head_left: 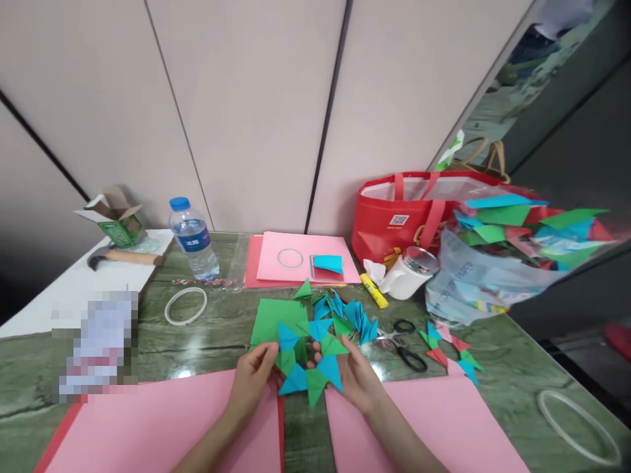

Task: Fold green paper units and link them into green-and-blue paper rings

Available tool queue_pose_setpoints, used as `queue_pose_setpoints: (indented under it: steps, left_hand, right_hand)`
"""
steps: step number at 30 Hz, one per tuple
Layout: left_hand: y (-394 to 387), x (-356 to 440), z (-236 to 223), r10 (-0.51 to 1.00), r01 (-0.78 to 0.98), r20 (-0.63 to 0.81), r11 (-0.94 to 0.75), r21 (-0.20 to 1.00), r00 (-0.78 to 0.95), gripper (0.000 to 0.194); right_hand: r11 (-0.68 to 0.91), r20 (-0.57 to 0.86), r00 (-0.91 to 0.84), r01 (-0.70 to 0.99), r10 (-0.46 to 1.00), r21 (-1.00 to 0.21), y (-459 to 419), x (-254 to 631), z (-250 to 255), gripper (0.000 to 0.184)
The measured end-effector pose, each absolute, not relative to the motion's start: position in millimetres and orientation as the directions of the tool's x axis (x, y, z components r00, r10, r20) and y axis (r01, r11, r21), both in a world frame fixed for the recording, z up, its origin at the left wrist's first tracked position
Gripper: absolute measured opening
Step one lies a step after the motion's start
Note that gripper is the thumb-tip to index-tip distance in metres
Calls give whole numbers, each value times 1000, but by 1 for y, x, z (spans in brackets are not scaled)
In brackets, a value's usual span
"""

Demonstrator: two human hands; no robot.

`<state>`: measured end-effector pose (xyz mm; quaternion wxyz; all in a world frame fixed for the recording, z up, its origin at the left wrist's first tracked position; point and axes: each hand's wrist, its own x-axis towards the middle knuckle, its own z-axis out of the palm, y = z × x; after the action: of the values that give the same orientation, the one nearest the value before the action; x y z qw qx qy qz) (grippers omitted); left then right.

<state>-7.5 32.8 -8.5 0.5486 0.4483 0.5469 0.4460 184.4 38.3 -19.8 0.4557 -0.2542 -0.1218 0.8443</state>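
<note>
Between my two hands is a ring of folded blue and green paper pieces [329,368], joined into a pointed wreath with an open middle. My left hand [254,374] pinches its left side between thumb and fingers. On the right side, my right hand [357,374] grips the edge, with fingertips showing through the hole. Just behind the ring lie loose folded blue paper pieces [355,314] and a green paper sheet [266,318]. A single green folded piece [304,290] rests farther back.
Black-handled scissors [405,341] and a multicoloured paper ring [451,348] lie to the right. Behind stand a white mug [409,274], a red bag [389,223] and a plastic bag of paper pieces [473,282]. A water bottle [194,240] and hammer [128,256] are left; pink sheets [172,427] lie in front.
</note>
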Motion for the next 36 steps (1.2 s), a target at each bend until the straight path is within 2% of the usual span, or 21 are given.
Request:
queue_pose_setpoints:
  steps: [3,6,8,11,17,21,29,36]
  left_hand:
    - [32,-7,-8,968,-58,-248,249,967,26,41]
    - [31,-6,-8,961,-174,-272,276,945,48,52]
    - [30,-5,-9,962,-190,-263,273,943,81,48]
    - [31,-3,-11,960,-149,-270,278,949,68,37]
    - [32,-3,-12,977,-68,-206,209,976,50,34]
    - [34,-5,-9,978,-26,-185,188,982,101,32]
    - [33,-2,-8,983,-43,-93,101,994,159,40]
    - [30,-1,-12,992,62,-8,0,998,127,40]
  right_hand:
    - [-566,-320,-470,-721,823,-399,37,187,-21,29]
    - [-578,-326,-482,-732,813,-361,35,186,-25,23]
    - [-571,-336,-468,-737,817,-362,35,186,-28,23]
    - [-543,-353,-422,-737,835,-402,37,187,-30,19]
    - [-547,-325,-441,-690,837,-474,41,190,-25,14]
    - [-530,-336,-410,-655,848,-539,42,188,-23,17]
    - [-402,-231,-340,-623,912,-671,41,186,-26,19]
    - [-393,-225,-348,-551,910,-737,40,185,-27,20]
